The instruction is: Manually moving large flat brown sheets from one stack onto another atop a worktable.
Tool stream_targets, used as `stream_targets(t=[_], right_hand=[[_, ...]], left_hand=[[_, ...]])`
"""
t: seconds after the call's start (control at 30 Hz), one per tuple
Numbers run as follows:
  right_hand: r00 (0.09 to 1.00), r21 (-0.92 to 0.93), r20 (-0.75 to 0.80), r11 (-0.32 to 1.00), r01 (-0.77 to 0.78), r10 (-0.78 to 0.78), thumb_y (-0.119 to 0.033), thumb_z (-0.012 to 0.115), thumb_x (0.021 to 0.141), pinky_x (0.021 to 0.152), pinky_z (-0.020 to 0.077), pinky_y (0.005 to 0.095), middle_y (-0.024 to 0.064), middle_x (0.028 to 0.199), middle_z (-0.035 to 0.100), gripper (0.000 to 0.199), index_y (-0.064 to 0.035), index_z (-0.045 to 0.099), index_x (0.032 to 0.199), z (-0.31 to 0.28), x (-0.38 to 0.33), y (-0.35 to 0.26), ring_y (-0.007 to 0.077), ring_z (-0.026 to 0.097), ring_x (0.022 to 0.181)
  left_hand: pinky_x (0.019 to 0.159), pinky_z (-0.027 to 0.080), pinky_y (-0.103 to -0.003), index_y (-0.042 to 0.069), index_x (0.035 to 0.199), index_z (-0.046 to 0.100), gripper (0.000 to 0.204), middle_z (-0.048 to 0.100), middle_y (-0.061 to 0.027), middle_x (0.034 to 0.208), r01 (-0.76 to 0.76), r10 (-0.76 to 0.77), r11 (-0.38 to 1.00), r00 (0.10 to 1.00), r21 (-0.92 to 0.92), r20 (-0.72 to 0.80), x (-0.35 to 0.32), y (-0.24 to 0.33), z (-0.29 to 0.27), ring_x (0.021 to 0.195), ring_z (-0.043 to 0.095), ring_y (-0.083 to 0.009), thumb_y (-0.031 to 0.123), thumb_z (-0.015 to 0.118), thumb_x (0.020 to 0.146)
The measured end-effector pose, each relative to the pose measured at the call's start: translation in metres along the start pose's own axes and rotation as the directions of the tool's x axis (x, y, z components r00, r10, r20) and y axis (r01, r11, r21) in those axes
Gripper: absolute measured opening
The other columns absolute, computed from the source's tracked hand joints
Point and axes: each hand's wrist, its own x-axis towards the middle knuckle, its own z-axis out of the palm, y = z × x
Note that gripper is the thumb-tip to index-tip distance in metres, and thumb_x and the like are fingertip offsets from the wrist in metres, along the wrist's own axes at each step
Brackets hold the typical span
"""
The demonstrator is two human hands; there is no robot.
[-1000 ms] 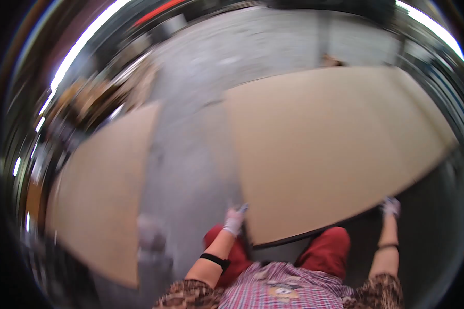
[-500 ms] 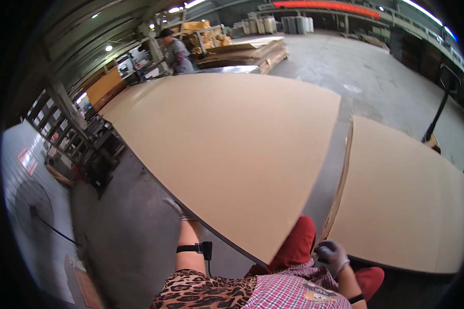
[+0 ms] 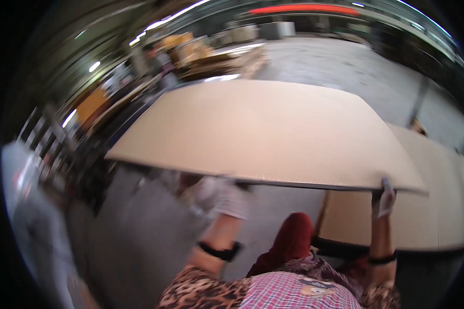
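Note:
A large, thin tan board (image 3: pixel 263 129) is held up flat in front of me, its near edge running across the picture. My right hand (image 3: pixel 384 198), in a white glove, grips that near edge close to its right corner. My left hand (image 3: pixel 224 198), also gloved and blurred, is under the near edge toward its middle and seems to support the board from below. Both wrists wear black bands.
A second tan board (image 3: pixel 438 206) lies low on the right on a dark base. Grey concrete floor (image 3: pixel 345 62) stretches beyond. A person (image 3: pixel 165 64) stands by stacked boards (image 3: pixel 216 56) at the back. Metal racks (image 3: pixel 46 139) line the left side.
The view has swung and the board is now raised level before me. My right hand has gone from near my body to the board's near edge.

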Motion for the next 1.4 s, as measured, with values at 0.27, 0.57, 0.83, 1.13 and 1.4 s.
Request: stream_targets(t=[0.27,0.57,0.83,1.13,1.4], right_hand=[[0.880,-0.063,0.157,0.885,0.461,-0.447,-0.010,0.060,0.076,0.077,0.0445,0.0271,0.0030,0.082,0.059,0.016,-0.0052,0.056,0.091,-0.137,0.093,-0.359,0.0140,0.056,0.081],[0.854,-0.201,-0.328,0.913,0.354,-0.404,-0.029,0.065,0.073,0.067,0.0498,0.0298,0.0053,0.085,0.062,0.028,-0.0075,0.058,0.091,-0.326,0.085,-0.392,0.0175,0.059,0.075],[0.845,0.026,-0.535,0.999,0.021,-0.004,-0.015,0.062,0.076,0.079,0.0452,0.0318,0.0100,0.100,0.058,0.034,0.0011,0.053,0.105,-0.280,-0.055,-0.125,0.0224,0.057,0.086],[0.722,0.050,-0.675,0.986,-0.160,0.151,-0.008,0.061,0.076,0.076,0.0451,0.0363,0.0132,0.098,0.059,0.029,0.0021,0.053,0.103,-0.384,-0.037,-0.021,0.0272,0.057,0.087],[0.712,-0.051,-0.702,0.994,-0.092,0.030,-0.008,0.060,0.076,0.082,0.0430,0.0351,0.0110,0.102,0.059,0.032,0.0007,0.053,0.106,-0.350,-0.056,-0.042,0.0241,0.056,0.091]], left_hand=[[0.077,0.045,-0.047,0.002,0.119,0.042,0.068,0.050,-0.0174,0.111,-0.069,0.086,0.994,0.973,0.088,-0.214,0.048,0.095,-0.078,0.096,0.050,-0.0337,0.053,0.044,0.073],[0.089,0.040,-0.031,0.002,0.105,0.053,0.031,0.058,-0.0091,0.098,0.291,-0.324,0.946,0.848,0.142,0.420,-0.001,-0.103,0.045,0.091,0.054,-0.0202,0.025,0.048,0.086],[0.088,0.042,-0.034,-0.001,0.118,0.045,0.036,0.054,-0.0137,0.111,0.238,-0.867,0.498,0.144,0.834,0.477,-0.110,-0.156,0.130,0.100,0.053,-0.0233,0.019,0.047,0.088],[0.096,0.034,-0.035,-0.004,0.120,0.038,0.057,0.045,-0.0214,0.119,-0.317,0.083,-0.389,0.923,0.865,0.376,0.117,-0.290,0.050,0.115,0.040,-0.0286,0.024,0.063,0.077],[0.066,0.048,-0.032,-0.006,0.099,0.053,0.037,0.057,-0.0114,0.094,0.008,-0.417,0.116,0.908,0.993,0.041,0.149,-0.220,0.039,0.078,0.055,-0.0204,0.020,0.064,0.076]])
